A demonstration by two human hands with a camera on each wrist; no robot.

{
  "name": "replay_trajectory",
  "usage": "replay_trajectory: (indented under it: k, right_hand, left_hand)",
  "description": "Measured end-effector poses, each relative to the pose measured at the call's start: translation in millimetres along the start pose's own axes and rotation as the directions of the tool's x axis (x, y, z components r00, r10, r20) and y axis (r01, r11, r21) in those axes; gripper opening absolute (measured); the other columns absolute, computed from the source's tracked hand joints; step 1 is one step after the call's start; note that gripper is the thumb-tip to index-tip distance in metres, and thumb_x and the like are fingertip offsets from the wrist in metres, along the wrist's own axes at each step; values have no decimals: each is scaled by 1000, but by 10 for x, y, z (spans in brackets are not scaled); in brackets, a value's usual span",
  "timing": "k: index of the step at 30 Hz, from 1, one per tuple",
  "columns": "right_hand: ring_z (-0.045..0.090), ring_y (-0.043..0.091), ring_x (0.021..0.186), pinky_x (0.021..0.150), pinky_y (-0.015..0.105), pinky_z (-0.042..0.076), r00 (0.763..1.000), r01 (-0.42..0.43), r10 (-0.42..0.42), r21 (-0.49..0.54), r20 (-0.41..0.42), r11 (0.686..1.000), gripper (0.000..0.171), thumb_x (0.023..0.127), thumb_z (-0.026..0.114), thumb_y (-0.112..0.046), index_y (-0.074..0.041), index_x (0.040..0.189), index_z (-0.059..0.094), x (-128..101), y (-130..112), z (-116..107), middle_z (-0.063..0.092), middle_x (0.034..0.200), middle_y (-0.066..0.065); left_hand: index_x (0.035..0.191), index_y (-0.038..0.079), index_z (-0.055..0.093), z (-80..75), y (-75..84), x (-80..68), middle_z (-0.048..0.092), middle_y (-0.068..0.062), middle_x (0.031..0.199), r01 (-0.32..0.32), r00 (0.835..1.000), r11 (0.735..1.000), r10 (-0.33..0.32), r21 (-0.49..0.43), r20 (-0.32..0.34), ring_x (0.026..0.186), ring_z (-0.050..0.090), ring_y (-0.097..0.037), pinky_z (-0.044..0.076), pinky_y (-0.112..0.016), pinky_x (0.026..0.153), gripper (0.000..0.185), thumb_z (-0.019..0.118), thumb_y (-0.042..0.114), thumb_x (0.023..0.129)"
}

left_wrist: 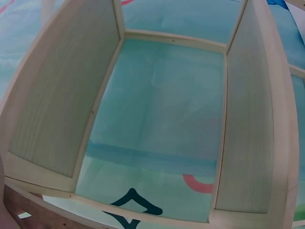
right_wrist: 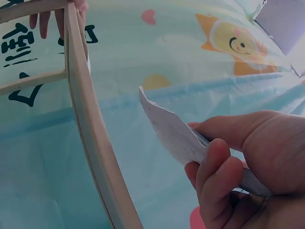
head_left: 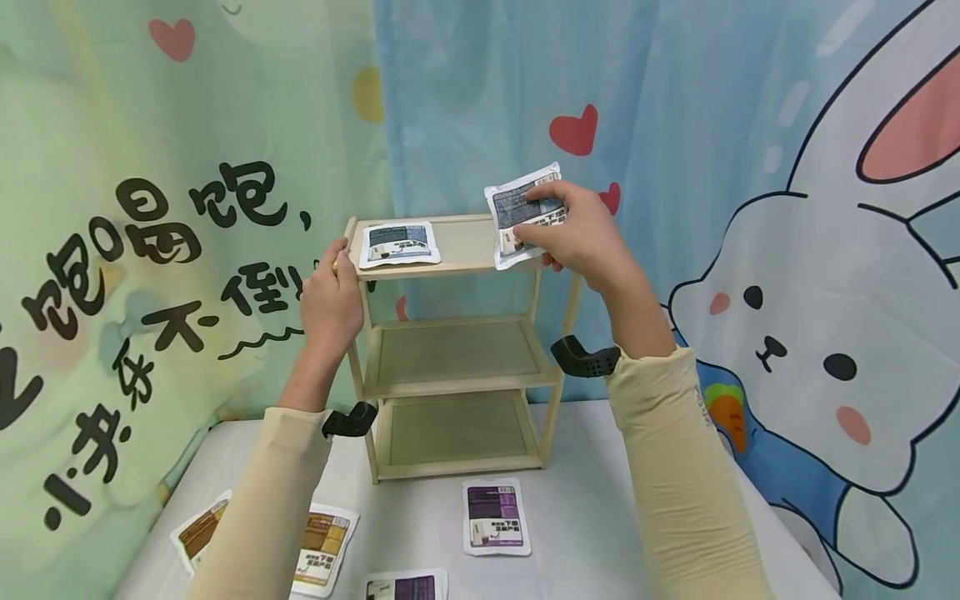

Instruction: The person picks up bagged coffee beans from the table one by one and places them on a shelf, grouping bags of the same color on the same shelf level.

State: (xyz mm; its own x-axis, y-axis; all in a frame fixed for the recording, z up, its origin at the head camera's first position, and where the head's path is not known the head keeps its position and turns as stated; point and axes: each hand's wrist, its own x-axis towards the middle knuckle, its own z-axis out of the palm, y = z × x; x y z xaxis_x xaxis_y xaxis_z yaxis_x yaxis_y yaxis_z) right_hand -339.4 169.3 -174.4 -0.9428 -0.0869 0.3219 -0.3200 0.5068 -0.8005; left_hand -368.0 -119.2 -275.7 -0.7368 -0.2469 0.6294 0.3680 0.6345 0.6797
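Note:
A three-tier wooden shelf rack [head_left: 457,354] stands in the middle of the head view. With its fingers at the upper left corner, my left hand [head_left: 333,300] grips the rack's frame. My right hand [head_left: 592,237] pinches a white packet with a dark grey label [head_left: 510,204] between thumb and fingers, tilted above the right part of the top tier. On that tier's left part lies a packet with a blue-grey label [head_left: 397,243]. The right wrist view shows the held packet's pale side [right_wrist: 174,133] beside the rack's wooden edge [right_wrist: 95,129].
On the white table [head_left: 585,500] in front of the rack lie a purple-labelled packet [head_left: 497,517] and another purple one [head_left: 407,587] at the bottom edge. Brown-labelled packets [head_left: 322,546] lie at the left, partly behind my left sleeve. A printed curtain [head_left: 465,100] hangs behind.

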Motion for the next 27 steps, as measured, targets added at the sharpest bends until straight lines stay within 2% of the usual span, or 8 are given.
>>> replay_trajectory:
  k: [4, 9, 11, 15, 17, 20, 23, 27]
  right_hand:
    - [52, 20, 55, 51, 26, 45, 999, -29, 28, 8, 29, 1000, 53, 89, 70, -19, -8, 136, 49, 167, -54, 7, 54, 113, 17]
    - [51, 17, 55, 54, 28, 46, 996, -60, 60, 1, 68, 998, 52, 90, 69, -19, -6, 136, 49, 320, -65, 8, 56, 108, 17]
    - [51, 17, 56, 56, 28, 45, 992, -92, 91, 1, 87, 996, 52, 91, 68, -20, -7, 137, 49, 378, -58, 5, 56, 107, 16]
    - [50, 16, 57, 54, 25, 44, 983, -141, 137, 23, 125, 990, 52, 91, 67, -19, -7, 138, 48, 476, -41, 15, 56, 106, 14]
    - [49, 14, 56, 53, 23, 42, 978, -159, 152, 35, 142, 987, 51, 91, 67, -18, -6, 138, 49, 514, -32, 30, 56, 105, 14]
    - [48, 12, 55, 52, 22, 41, 972, -169, 159, 46, 171, 984, 52, 91, 67, -18, -5, 138, 48, 562, -13, 53, 56, 104, 14]
    - [47, 12, 53, 51, 22, 40, 965, -187, 175, 49, 196, 981, 51, 92, 66, -17, -3, 138, 47, 587, 9, 73, 55, 102, 14]
    - [46, 11, 52, 50, 21, 40, 956, -225, 209, 52, 207, 973, 52, 93, 64, -17, -2, 139, 45, 597, 45, 84, 53, 101, 14]
  left_hand:
    - [141, 12, 53, -16, 14, 17, 65, -22, 114, -1, 1000, 1000, 1, -3, 0, 64, 45, -29, 35, -41, 56, 48, 29, 33, 104]
    - [141, 10, 52, -131, 80, 64, 64, -23, 104, 39, 995, 999, -39, 4, 96, 64, 46, -30, 36, -39, 57, 48, 31, 29, 102]
    - [141, 9, 51, -188, 117, 106, 64, -22, 104, 67, 985, 998, -69, 16, 161, 67, 49, -29, 36, -36, 58, 49, 33, 26, 99]
    - [145, 8, 46, -261, 164, 195, 56, -20, 131, 78, 954, 991, -105, 105, 279, 89, 55, -31, 41, -37, 66, 53, 31, 24, 97]
    - [148, 8, 40, -272, 175, 212, 52, -20, 136, 64, 941, 986, -110, 152, 320, 87, 54, -34, 40, -40, 66, 54, 27, 25, 99]
    - [151, 8, 34, -267, 169, 206, 47, -19, 142, 25, 938, 980, -91, 198, 333, 83, 50, -34, 39, -43, 67, 54, 22, 27, 103]
    - [151, 8, 35, -254, 147, 190, 49, -18, 141, 7, 949, 979, -71, 204, 308, 73, 49, -32, 39, -43, 64, 53, 21, 29, 104]
    - [150, 8, 37, -245, 131, 178, 57, -20, 129, -3, 958, 980, -54, 199, 281, 60, 43, -28, 36, -40, 56, 53, 21, 28, 104]
